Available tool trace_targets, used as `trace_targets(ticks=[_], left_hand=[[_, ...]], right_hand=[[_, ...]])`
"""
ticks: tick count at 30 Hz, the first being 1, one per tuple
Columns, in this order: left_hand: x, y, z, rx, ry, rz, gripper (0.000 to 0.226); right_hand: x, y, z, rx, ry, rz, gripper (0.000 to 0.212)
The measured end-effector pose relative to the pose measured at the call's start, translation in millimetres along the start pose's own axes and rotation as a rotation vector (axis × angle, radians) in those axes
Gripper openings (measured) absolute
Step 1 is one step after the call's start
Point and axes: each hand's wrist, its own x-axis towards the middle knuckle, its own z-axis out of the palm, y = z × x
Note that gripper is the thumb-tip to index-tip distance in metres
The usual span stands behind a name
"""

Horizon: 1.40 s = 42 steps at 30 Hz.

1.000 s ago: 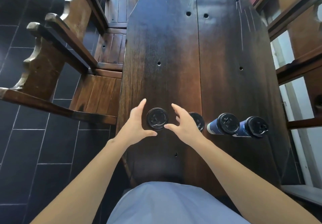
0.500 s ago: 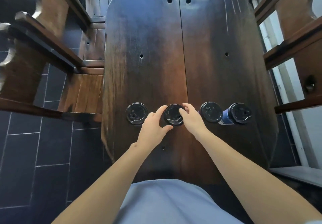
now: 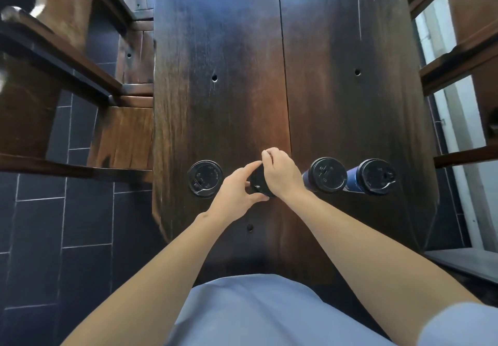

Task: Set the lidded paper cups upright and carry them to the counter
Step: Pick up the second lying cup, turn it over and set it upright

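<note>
Several blue paper cups with black lids stand in a row near the front of the dark wooden table (image 3: 242, 76). The leftmost cup (image 3: 205, 178) shows only its lid from above. Both hands hold the second cup (image 3: 259, 182): my left hand (image 3: 237, 188) grips its near left side, and my right hand (image 3: 281, 172) wraps over its top and far side, hiding most of the lid. To the right stand two more cups, one (image 3: 327, 175) close to my right wrist and one (image 3: 376, 176) furthest right, both showing blue walls.
Wooden chairs (image 3: 67, 57) stand along the table's left side over a dark tiled floor (image 3: 40, 224). More wooden chair frames (image 3: 463, 49) line the right side beside a bright window. The table has small round holes.
My hands left the leftmost cup and closed around the second one. The view shifted so the row sits further right and higher.
</note>
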Motion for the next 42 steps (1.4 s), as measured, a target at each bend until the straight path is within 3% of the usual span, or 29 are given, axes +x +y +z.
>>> trace_targets(ticks=[5,13,28,32,35,42], left_hand=[[-0.8,0.5,0.9,-0.056,0.01,-0.023,0.078],[-1.1,-1.1,2.7,-0.028,0.017,-0.012,0.08],[-4.0,2.1,3.3,-0.042,0.021,-0.015,0.08],[-6.0,1.6,3.4,-0.057,0.014,-0.003,0.083],[-6.5,-3.3,4.4,-0.071,0.024,0.026,0.085],[-1.7,-12.5,9.1,-0.071,0.026,0.056,0.085]], right_hand=[[3.3,1.2,9.5,-0.19,0.083,-0.044,0.037],[1.2,4.1,16.2,-0.218,0.18,-0.08,0.044],[0.5,0.7,16.5,-0.285,0.17,-0.068,0.042],[1.5,1.5,8.0,-0.048,0.072,-0.028,0.039],[-10.7,16.1,-8.7,0.193,0.025,-0.041,0.025],[-35.5,62.8,-25.8,0.165,-0.263,-0.196,0.089]])
